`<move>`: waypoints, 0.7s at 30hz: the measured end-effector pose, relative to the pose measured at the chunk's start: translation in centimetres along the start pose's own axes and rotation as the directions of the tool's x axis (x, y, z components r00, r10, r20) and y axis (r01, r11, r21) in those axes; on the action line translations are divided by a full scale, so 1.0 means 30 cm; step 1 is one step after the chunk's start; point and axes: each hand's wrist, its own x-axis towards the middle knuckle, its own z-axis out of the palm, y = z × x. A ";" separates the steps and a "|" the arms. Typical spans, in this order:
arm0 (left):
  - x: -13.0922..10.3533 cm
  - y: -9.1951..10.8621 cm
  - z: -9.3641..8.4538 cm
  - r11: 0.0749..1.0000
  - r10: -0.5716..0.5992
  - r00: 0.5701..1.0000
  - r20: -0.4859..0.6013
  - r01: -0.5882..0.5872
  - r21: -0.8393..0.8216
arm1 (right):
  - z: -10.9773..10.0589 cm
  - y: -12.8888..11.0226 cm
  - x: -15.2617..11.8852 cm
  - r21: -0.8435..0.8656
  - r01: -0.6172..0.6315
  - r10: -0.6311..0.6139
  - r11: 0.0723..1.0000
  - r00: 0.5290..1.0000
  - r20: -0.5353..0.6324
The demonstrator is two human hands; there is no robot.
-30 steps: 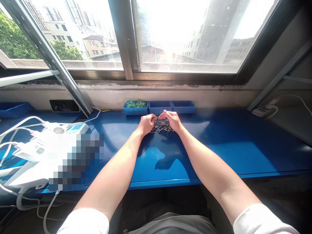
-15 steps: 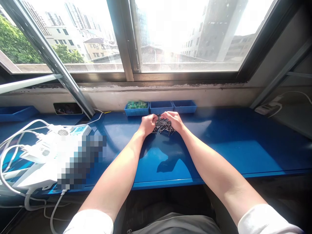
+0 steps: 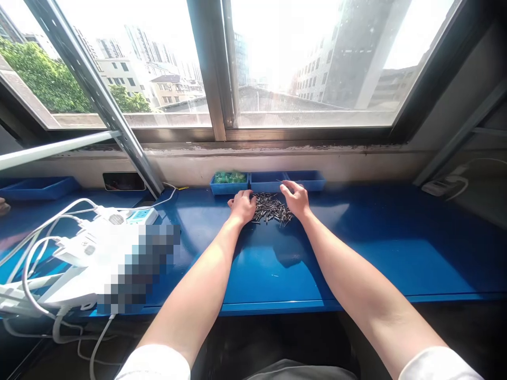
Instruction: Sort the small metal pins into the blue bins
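A loose pile of short, thin, dark metal pieces point(image 3: 271, 209), like screws or pins, lies on the blue table. My left hand point(image 3: 243, 207) rests against the pile's left edge, its fingers curled; what they hold, if anything, is hidden. Above the pile's right side is my right hand point(image 3: 297, 199), thumb and finger pinched together. A thin dark sliver seems to stick out leftward from that pinch, in front of the blue bins; it is too small to name surely.
Behind the pile stand a blue bin of green pieces point(image 3: 229, 182) and two joined blue bins point(image 3: 268, 182). A white power strip with plugs and cables point(image 3: 79, 264) covers the table's left. A phone-like dark slab point(image 3: 124, 181) leans on the wall. Part of another person's hand point(image 3: 3, 207) shows far left.
My hands have moved apart. The right one has lifted off the pile toward the right, uncovering more of it. The whole view has shifted slightly, and another person's hand has appeared at the left edge.
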 end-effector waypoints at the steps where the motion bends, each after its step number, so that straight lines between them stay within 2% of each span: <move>1: 0.002 -0.005 0.004 1.000 -0.011 1.000 0.020 0.010 0.006 | -0.006 0.005 0.007 -0.072 -0.027 0.025 0.997 0.999 -0.033; 4: 0.004 -0.011 0.009 1.000 -0.013 0.996 0.085 0.012 0.016 | -0.024 0.013 0.027 -0.211 -0.145 0.136 0.967 0.989 -0.057; 7: 0.003 -0.008 0.008 1.000 0.010 0.991 0.134 -0.012 0.013 | -0.032 0.028 0.040 -0.273 -0.199 0.195 0.941 0.980 -0.042; 12: 0.005 -0.014 0.019 0.997 0.066 0.982 0.176 -0.071 0.023 | -0.012 0.071 0.042 -0.239 -0.225 0.222 0.945 0.974 -0.039; 16: 0.007 -0.023 0.031 0.993 0.104 0.977 0.185 -0.112 0.034 | -0.003 0.073 0.034 -0.246 -0.231 0.243 0.941 0.970 0.020; 21: 0.003 -0.018 0.025 0.993 0.096 0.973 0.210 -0.109 0.052 | -0.017 0.047 0.024 -0.264 -0.155 0.170 0.952 0.985 0.034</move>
